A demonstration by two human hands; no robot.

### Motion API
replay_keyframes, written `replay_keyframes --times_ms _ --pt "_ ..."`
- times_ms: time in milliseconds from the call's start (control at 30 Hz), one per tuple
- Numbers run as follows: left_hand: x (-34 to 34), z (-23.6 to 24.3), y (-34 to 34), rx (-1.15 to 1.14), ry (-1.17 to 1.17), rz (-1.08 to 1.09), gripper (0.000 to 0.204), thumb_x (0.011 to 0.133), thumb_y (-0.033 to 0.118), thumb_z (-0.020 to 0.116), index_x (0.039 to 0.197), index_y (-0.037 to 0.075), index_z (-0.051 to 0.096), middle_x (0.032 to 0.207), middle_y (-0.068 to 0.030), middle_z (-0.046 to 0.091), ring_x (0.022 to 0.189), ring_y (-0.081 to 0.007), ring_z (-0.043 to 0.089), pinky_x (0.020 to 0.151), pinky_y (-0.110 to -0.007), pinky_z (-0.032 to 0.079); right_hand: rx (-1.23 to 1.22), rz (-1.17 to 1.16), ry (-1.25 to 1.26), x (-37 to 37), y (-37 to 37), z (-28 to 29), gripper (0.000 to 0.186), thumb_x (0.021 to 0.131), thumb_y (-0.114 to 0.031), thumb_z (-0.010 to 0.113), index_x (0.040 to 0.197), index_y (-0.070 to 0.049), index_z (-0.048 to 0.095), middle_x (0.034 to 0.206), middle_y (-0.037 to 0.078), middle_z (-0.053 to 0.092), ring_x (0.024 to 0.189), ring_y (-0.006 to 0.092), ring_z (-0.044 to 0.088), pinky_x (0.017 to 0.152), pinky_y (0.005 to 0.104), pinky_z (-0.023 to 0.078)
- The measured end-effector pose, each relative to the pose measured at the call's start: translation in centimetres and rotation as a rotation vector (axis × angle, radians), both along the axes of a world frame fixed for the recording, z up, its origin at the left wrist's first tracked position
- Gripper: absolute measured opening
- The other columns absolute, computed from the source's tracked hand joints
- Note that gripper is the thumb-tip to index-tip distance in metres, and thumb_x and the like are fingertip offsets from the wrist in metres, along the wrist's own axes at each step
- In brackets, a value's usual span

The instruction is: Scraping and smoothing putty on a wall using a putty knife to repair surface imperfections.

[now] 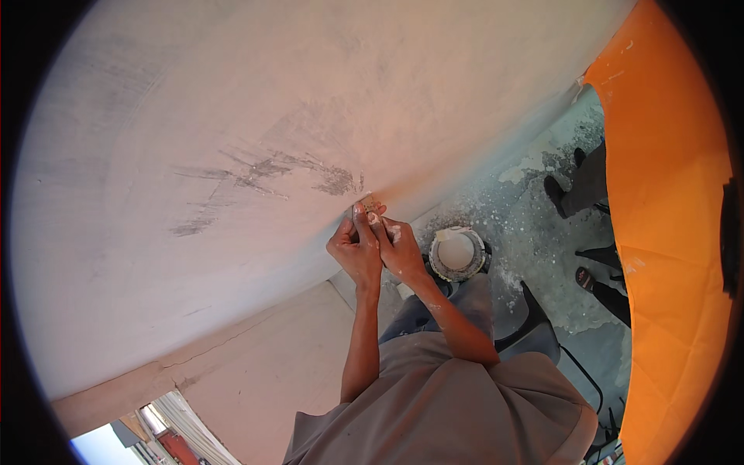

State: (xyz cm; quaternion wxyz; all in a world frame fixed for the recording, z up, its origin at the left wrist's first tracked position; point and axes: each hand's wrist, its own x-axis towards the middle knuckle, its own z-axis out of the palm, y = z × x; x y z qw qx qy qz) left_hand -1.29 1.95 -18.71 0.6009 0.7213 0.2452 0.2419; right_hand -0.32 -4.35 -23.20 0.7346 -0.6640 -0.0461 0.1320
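"Wall (201,93), right in front of the person: how far along is it?"

"Mostly pale, I'd judge, but dark streaks (267,167) show, so those patches seem left."

"And the grip?"

"Left hand (356,246) and right hand (401,249) meet close by the wall, fingers bunched; I can't tell whether anything is pinched between them."

"Counts?"

"Two hands, one large wall, one bucket (459,276) holding pale paste (456,252) on the floor (515,232) beyond the right hand. Farther right, at least three dark shoes (554,194) and one orange sheet (666,232)."

Wall (232,93) ahead (bucket (479,252) at right)
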Motion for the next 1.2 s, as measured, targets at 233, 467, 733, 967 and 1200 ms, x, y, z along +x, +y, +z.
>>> replay_keyframes --times_ms 233,467,733,967,1200 --pt "-0.3 -0.1 0.0 0.015 0.010 -0.010 0.028 0.105 0.014 0.059 0.103 -0.010 0.073 0.087 -0.0135 0.077 0.075 -0.0095 0.068 0.068 -0.024 0.054 0.041 0.015 0.026 -0.4 -0.3 0.6 0.048 0.108 -0.037 0.049 0.085 0.004 0.062 0.059 0.015 0.053 0.056 0.0146 0.044 0.053 0.0377 0.041" --pt "-0.6 -0.3 0.4 0.046 0.043 -0.014 0.032 0.107 0.020 0.057 0.102 -0.008 0.073 0.088 -0.0126 0.076 0.078 -0.0114 0.069 0.071 -0.026 0.055 0.051 0.043 0.053 -0.2 0.3 -0.9 0.048 0.108 -0.038 0.048 0.088 0.004 0.062 0.059 0.014 0.053 0.057 0.0139 0.044 0.054 0.0375 0.041" --pt "0.2 0.0 0.2 0.037 -0.013 -0.010 0.032 0.106 0.019 0.057 0.103 -0.008 0.073 0.087 -0.0120 0.077 0.073 -0.0089 0.066 0.067 -0.025 0.053 0.023 0.044 0.030 -0.1 -0.2 -0.2 0.049 0.108 -0.038 0.049 0.086 0.004 0.062 0.059 0.014 0.053 0.055 0.0153 0.043 0.053 0.0381 0.041" --pt "-0.3 -0.6 0.5 0.063 0.024 -0.039 0.032 0.107 0.020 0.057 0.103 -0.008 0.073 0.085 -0.0120 0.077 0.072 -0.0083 0.065 0.065 -0.024 0.052 0.024 -0.005 0.002 -0.4 0.0 -0.2 0.050 0.108 -0.038 0.049 0.085 0.004 0.062 0.059 0.012 0.053 0.056 0.0149 0.043 0.053 0.0373 0.041" --pt "-0.3 0.2 -0.3 0.017 -0.015 0.029 0.026 0.104 0.010 0.059 0.098 -0.010 0.073 0.085 -0.0135 0.077 0.076 -0.0111 0.070 0.068 -0.025 0.055 0.043 0.064 0.050 -0.3 -0.5 0.3 0.051 0.108 -0.039 0.049 0.083 0.004 0.061 0.058 0.012 0.051 0.056 0.0132 0.043 0.053 0.0375 0.040"
